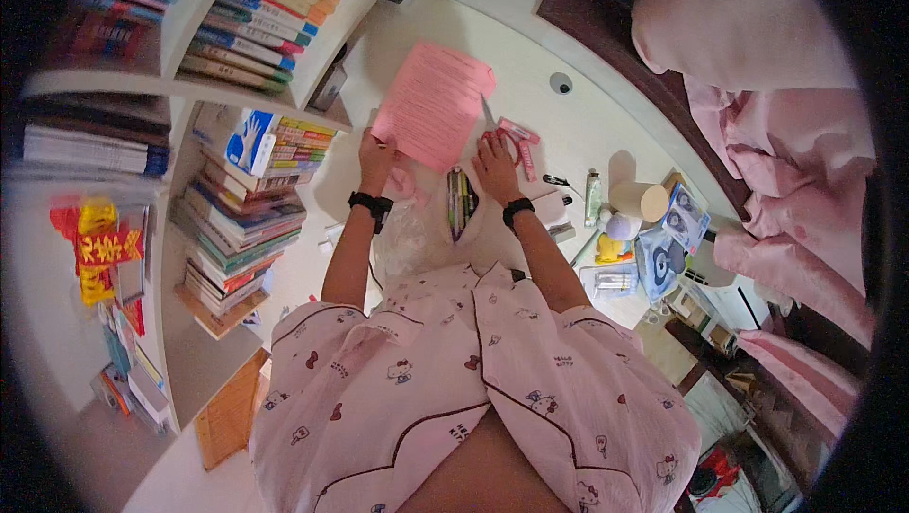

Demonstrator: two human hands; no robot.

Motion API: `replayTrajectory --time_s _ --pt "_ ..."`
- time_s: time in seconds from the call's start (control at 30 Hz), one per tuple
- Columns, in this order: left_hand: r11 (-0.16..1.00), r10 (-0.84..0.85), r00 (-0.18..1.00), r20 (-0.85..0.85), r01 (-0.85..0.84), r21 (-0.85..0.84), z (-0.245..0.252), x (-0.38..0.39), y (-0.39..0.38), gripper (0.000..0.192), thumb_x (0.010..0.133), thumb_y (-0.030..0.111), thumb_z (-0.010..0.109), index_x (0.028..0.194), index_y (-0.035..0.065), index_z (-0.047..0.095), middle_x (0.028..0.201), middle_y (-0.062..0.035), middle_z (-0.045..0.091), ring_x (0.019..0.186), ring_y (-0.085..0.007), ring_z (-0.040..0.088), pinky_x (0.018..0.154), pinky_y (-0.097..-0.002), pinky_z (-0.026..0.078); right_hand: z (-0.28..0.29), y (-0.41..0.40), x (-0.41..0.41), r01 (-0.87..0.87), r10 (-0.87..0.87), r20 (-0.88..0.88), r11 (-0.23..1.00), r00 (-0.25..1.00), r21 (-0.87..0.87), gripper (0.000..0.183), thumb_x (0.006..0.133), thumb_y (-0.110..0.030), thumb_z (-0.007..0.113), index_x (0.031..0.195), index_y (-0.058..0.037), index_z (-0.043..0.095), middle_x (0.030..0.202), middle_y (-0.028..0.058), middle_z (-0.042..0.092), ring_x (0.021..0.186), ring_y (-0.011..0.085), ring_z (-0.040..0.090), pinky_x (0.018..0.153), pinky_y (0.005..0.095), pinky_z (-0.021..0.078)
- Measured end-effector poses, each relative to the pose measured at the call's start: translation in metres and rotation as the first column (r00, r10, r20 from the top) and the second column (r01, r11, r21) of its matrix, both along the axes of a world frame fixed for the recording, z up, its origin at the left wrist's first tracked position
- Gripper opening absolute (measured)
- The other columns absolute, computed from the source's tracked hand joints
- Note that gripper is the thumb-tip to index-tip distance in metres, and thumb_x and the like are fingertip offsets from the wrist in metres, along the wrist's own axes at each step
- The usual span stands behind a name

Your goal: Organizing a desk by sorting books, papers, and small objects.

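Note:
A pink printed sheet of paper [434, 105] lies on the white desk, its upper right corner uneven. My left hand [377, 156] grips the sheet's lower left corner, thumb on top. To the right of the sheet, my right hand [497, 166] has its fingers over the red handles of a pair of scissors [488, 115]; whether they grip is unclear. The blades point away from me, tips at the paper's edge. Beside the handles are two narrow pink items [518, 130]. Between my wrists stands an open pencil case of pens [462, 204], with pink scraps [406, 183] to its left.
Shelves of books [245, 34] and a tall book stack [238, 222] border the left side. A clear plastic bag [405, 236] lies near my body. On the right are a green tube [592, 199], a beige cylinder [639, 201], blue packages [660, 261] and a pink curtain-like fabric [774, 137].

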State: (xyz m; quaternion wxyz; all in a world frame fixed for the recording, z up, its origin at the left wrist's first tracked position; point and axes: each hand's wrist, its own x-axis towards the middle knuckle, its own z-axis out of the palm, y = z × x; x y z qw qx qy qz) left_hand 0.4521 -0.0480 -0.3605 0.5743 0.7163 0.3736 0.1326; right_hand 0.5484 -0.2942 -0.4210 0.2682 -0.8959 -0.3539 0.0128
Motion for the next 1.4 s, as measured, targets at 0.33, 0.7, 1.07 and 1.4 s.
replayTrajectory --time_s 0.33,0.7,1.07,1.4 --pt "0.898 0.287 0.957 0.036 -0.256 -0.357 0.049 -0.128 -0.002 0.021 0.090 0.010 0.055 0.106 -0.0005 0.047 0.088 -0.0107 0.057 0.068 -0.0199 0.063 0.058 -0.0352 0.059 0.018 0.004 0.001 0.432 -0.464 -0.117 0.874 0.878 -0.223 0.078 0.060 -0.033 0.080 0.120 -0.0016 0.043 0.116 0.0190 0.045 0.110 0.0362 0.042 0.095 0.0462 0.0359" --pt "0.840 0.292 0.946 0.139 -0.185 -0.511 -0.047 -0.084 -0.019 0.044 0.089 0.010 0.056 0.125 -0.0006 0.032 0.104 -0.0159 0.055 0.086 -0.0247 0.061 0.072 -0.0398 0.057 0.026 -0.019 0.028 0.271 -0.375 -0.240 0.887 0.895 -0.373 0.059 0.063 -0.051 0.074 0.090 -0.0010 0.059 0.085 0.0147 0.062 0.081 0.0292 0.061 0.070 0.0399 0.0482" --pt "0.611 -0.423 0.817 -0.391 0.576 0.543 -0.024 -0.017 -0.043 0.063 0.084 0.015 0.050 0.142 0.0084 0.027 0.149 -0.0146 0.020 0.136 -0.0374 0.017 0.109 -0.0512 0.017 0.065 -0.002 0.042 0.317 0.040 -0.586 0.810 0.810 0.494 0.026 0.086 -0.022 0.064 0.103 -0.0036 0.059 0.086 0.0012 0.061 0.076 0.0122 0.055 0.070 0.0250 0.0445" --pt "0.448 -0.326 0.666 -0.671 0.734 0.510 -0.048 0.027 -0.053 0.048 0.089 0.014 0.042 0.137 0.0107 0.035 0.145 -0.0138 0.026 0.134 -0.0377 0.022 0.104 -0.0542 0.025 0.025 0.085 0.074 0.315 0.265 -0.707 0.755 0.656 0.575 0.020 0.086 -0.009 0.063 0.102 0.0004 0.056 0.083 0.0017 0.061 0.075 0.0108 0.056 0.065 0.0252 0.0470"
